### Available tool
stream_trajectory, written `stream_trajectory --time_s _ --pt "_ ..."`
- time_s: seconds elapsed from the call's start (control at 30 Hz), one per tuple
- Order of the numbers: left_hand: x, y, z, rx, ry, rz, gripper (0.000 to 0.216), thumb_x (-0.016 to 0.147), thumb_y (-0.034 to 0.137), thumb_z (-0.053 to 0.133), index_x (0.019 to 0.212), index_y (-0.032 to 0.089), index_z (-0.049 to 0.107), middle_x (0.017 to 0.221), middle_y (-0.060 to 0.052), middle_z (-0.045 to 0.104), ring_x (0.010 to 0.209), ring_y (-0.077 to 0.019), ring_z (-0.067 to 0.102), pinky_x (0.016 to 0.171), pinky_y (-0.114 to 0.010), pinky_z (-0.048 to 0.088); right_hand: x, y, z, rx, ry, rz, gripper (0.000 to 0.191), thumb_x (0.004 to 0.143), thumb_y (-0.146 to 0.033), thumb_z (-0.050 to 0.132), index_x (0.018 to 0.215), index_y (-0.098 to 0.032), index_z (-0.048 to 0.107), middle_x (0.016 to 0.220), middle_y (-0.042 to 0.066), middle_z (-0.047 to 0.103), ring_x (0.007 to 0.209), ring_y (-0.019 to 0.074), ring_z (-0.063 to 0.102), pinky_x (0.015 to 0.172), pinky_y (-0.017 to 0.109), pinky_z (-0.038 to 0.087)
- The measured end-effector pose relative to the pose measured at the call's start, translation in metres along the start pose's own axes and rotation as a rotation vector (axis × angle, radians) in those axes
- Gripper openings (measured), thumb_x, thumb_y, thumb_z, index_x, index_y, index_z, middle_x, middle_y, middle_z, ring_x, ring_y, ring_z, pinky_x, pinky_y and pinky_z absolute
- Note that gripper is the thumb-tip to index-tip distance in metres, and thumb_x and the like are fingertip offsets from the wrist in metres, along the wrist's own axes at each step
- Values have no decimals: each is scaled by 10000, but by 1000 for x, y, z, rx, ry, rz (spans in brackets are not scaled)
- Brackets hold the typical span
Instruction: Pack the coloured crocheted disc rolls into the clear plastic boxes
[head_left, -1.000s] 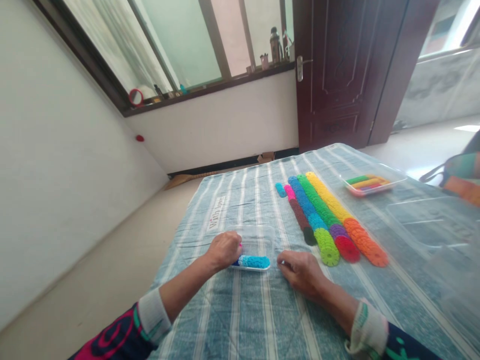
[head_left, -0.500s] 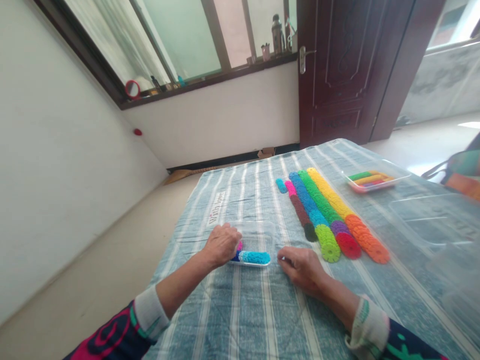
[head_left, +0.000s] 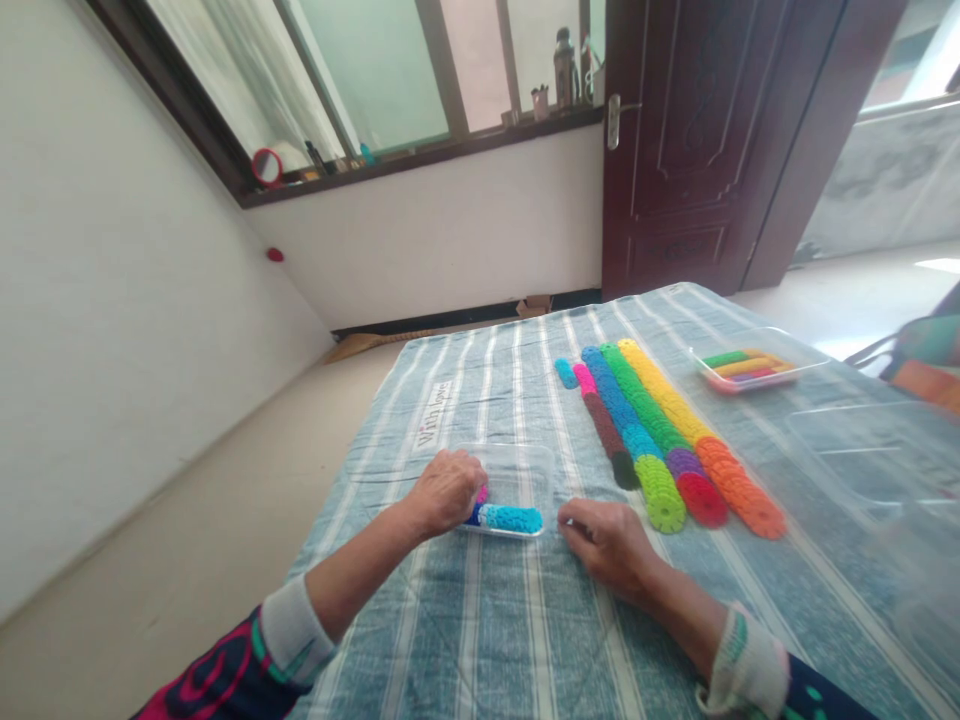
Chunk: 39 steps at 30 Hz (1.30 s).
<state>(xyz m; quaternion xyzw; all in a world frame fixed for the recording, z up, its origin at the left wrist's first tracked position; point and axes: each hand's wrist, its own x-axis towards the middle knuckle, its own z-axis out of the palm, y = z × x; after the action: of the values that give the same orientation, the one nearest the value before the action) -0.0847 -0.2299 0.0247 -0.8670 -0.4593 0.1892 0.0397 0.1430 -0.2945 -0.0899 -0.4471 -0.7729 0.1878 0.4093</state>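
Note:
My left hand (head_left: 448,490) reaches over a clear plastic box (head_left: 517,460), its fingers closed on pink discs (head_left: 482,494) that show only at the fingertips. Along the box's near side lies a row of overlapping blue discs (head_left: 511,519), dark blue at the left and light blue at the right. Just right of the box, my right hand (head_left: 604,537) rests on the striped cloth with curled fingers; whatever is inside them is hidden. Beyond it stretch long rows of notched plastic discs, among them a green row (head_left: 649,390) and a yellow-to-orange row (head_left: 667,395).
A small light-blue stack (head_left: 566,373) lies beyond the rows. Another clear box (head_left: 750,375) with coloured discs stands at the far right, and a transparent lid or tray (head_left: 862,450) nearer. A "With love" label (head_left: 435,420) is on the cloth. The cloth's left edge drops to the floor.
The view has shifted slightly. Both hands stay in nearly the same places, the left at the box and the right beside it.

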Motion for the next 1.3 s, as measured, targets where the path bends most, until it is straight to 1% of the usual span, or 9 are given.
stream_trajectory --time_s 0.23,0.43,0.63,0.8,0.93,1.03,1.07,1.17,1.3 --pt "3 -3 6 -29 9 43 246 885 138 484 782 174 705 889 -85 720 868 -244 627 742 -333 418 1 -2 -2 -30 -23 -1 154 845 -162 511 766 -208 634 663 -4 649 580 130 569 578 245 338" --pt "2 -9 9 -98 93 58 228 874 133 496 731 178 668 846 -70 700 825 -225 611 753 -332 421 4 -4 1 -23 -6 -1 153 824 -143 509 747 -208 624 656 -9 649 572 128 570 567 246 332" --pt "6 -7 -16 -128 152 73 178 850 122 510 727 181 626 827 -61 681 834 -219 618 778 -323 448 5 -5 2 -14 1 16 146 810 -133 518 752 -206 631 659 -6 660 576 130 579 566 248 329" --pt "23 -8 -32 -168 232 103 214 881 152 504 706 180 625 797 -62 673 832 -218 621 787 -317 458 5 -4 4 -17 -4 17 138 804 -127 530 756 -210 629 671 -7 668 587 131 592 571 244 328" --pt "50 -14 -39 -249 300 124 195 879 164 520 766 183 679 830 -60 692 853 -208 628 818 -307 469 5 -2 7 -39 13 15 125 780 -116 548 741 -212 617 656 -12 668 574 132 600 554 246 314" --pt "80 -15 -50 -354 325 89 162 858 182 557 863 188 719 904 -53 718 913 -206 640 861 -301 474 5 -1 9 -54 22 -4 114 782 -121 556 742 -213 610 658 -13 672 575 133 609 556 245 316" --pt "92 -14 -55 -378 322 62 162 850 188 569 885 183 728 921 -56 722 919 -207 646 854 -296 478 6 -1 10 -58 24 -12 114 784 -122 554 742 -214 608 659 -13 672 576 133 611 556 245 316" --pt "134 -7 -69 -390 301 57 179 849 190 570 894 175 742 917 -45 731 854 -184 663 767 -262 490 6 -1 11 -70 34 -11 116 774 -122 551 725 -214 600 651 -12 669 573 135 611 547 247 305" --pt "193 3 -84 -374 260 13 149 850 159 591 890 160 734 935 -42 726 902 -191 660 792 -271 499 8 0 12 -78 41 -2 102 744 -126 567 699 -215 592 639 -14 672 557 135 610 530 251 285"
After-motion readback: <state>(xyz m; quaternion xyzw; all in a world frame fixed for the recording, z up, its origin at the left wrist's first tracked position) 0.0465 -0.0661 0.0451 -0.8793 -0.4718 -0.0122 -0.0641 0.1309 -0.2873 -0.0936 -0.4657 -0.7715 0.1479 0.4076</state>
